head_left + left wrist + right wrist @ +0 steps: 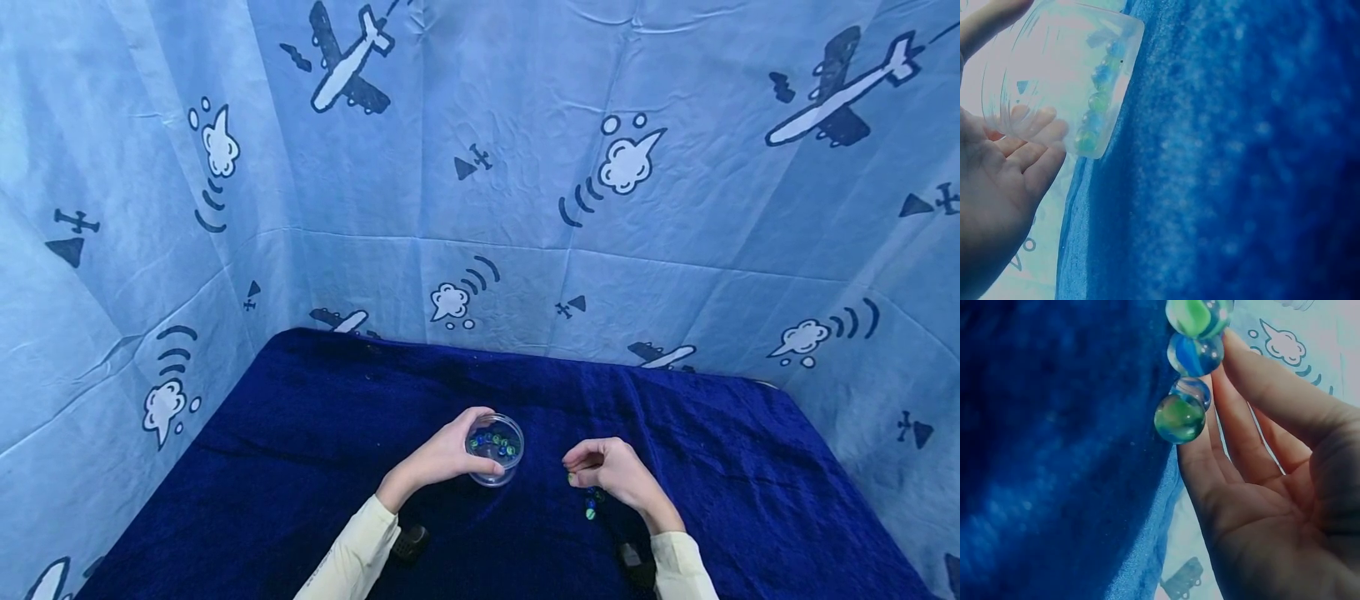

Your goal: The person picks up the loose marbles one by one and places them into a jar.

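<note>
My left hand (438, 457) grips a clear plastic jar (516, 463) round its side, with the thumb near its rim. Several green and blue glass marbles (498, 440) lie inside; the left wrist view shows them lined along the jar's bottom (1102, 78). To the right, my right hand (618, 475) pinches a greenish marble (572, 479) between thumb and fingers, just above the cloth. Beneath that hand several loose marbles (590, 513) lie on the cloth. In the right wrist view those marbles (1180, 419) stand in front of the fingertips and hide them.
A dark blue velvet cloth (337, 408) covers the table. Light blue curtains (517, 192) printed with planes and clouds rise behind it and at both sides. A dark device (410, 542) is beside the left sleeve and another (636, 567) is beside the right sleeve.
</note>
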{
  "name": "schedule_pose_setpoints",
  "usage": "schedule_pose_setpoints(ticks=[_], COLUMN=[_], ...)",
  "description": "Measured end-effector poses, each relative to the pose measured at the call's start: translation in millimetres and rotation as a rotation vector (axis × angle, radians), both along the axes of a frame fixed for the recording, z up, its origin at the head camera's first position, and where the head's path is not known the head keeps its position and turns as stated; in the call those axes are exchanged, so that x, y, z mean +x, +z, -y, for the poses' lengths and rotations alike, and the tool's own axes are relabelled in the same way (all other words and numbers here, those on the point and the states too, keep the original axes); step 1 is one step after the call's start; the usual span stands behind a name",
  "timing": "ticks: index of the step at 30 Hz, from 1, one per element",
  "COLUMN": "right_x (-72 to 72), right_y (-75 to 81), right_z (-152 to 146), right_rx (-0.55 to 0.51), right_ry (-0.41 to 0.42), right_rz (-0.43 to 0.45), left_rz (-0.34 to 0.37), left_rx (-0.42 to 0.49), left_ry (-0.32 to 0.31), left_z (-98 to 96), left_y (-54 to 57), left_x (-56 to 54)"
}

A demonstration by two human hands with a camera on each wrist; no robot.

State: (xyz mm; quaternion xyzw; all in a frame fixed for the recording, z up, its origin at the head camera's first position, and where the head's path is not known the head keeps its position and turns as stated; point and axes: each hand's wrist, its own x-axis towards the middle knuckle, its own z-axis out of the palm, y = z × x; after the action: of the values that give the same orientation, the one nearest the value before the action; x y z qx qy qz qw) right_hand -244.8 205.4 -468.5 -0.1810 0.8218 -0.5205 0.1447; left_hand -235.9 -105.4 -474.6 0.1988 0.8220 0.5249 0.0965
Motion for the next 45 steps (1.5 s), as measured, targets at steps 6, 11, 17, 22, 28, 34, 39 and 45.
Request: schedule_pose_setpoints(ticks=[6, 11, 17, 22, 28, 34, 39, 45], right_x=[1.4, 1.9, 2.8, 2.4, 6.6, 17.7, 27.3, 37.0], right_y=[-0.5, 0.1, 6.9, 13.8, 23.0, 36.1, 38.4, 33.0], right_z=[1.5, 3.0, 7.9, 14.0, 26.7, 50.6, 73.5, 96.3], right_rx=[0.015, 0.060, 0.154, 0.164, 0.041, -0.121, -0.205, -0.276], right_ry=[0.018, 0.025, -0.080, -0.194, -0.277, -0.295, -0.286, -0.291], right_rz=[0.010, -0.031, -0.134, -0.210, -0.208, -0.195, -0.212, -0.265], left_rz=[0.001, -0.002, 0.004, 0.011, 0.011, 0.010, 0.015, 0.003], left_rx=[-0.008, -0.012, -0.014, -0.014, -0.015, -0.008, -0.012, -0.017], left_ry=[0.004, 0.006, 0.006, 0.006, 0.005, 0.006, 0.009, 0.005], left_z=[0.4, 0.0, -0.8, -1.4, -0.8, -0.6, -0.5, -1.2], left_y=[-0.7, -0.8, 0.6, 2.8, 2.4, -0.3, -1.6, -1.5], left_x=[-0.2, -0.2, 0.2, -0.3, -0.2, -0.8, -1.2, -0.9])
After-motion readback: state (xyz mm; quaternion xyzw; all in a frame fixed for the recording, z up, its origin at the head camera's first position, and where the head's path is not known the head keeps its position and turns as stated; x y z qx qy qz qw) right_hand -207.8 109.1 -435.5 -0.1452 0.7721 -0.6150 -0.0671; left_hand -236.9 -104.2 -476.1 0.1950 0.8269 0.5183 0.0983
